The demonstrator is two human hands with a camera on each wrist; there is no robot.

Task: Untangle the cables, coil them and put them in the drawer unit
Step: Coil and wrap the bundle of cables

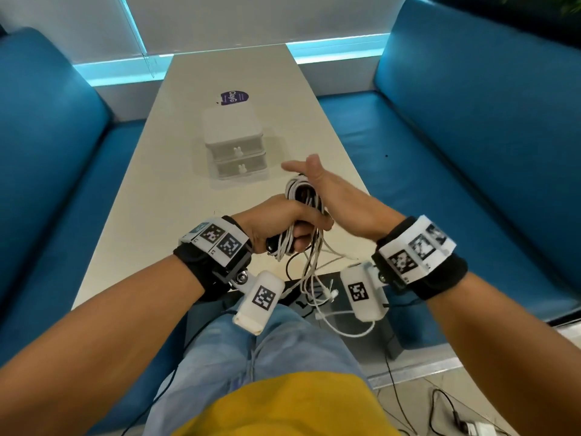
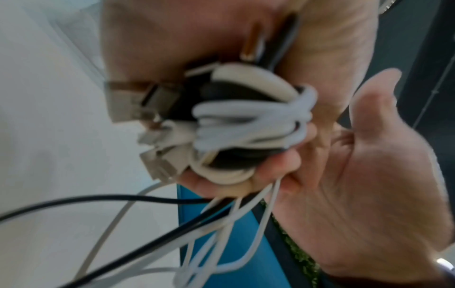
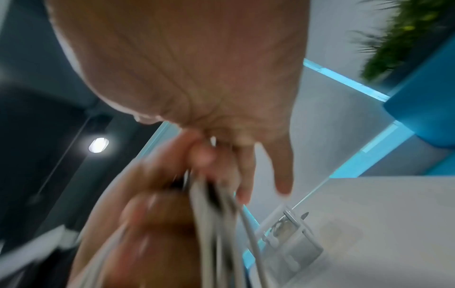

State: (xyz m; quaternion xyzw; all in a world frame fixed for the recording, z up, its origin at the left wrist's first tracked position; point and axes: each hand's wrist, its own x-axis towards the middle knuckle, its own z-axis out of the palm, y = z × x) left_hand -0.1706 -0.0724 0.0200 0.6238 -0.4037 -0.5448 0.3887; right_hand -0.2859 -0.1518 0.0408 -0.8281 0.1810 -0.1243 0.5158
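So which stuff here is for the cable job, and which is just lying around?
For the job:
cables, bunched in the left hand
right hand, open beside the bundle
drawer unit, both drawers closed
table it stands on

Just there:
purple sticker
blue sofas
charger on the floor
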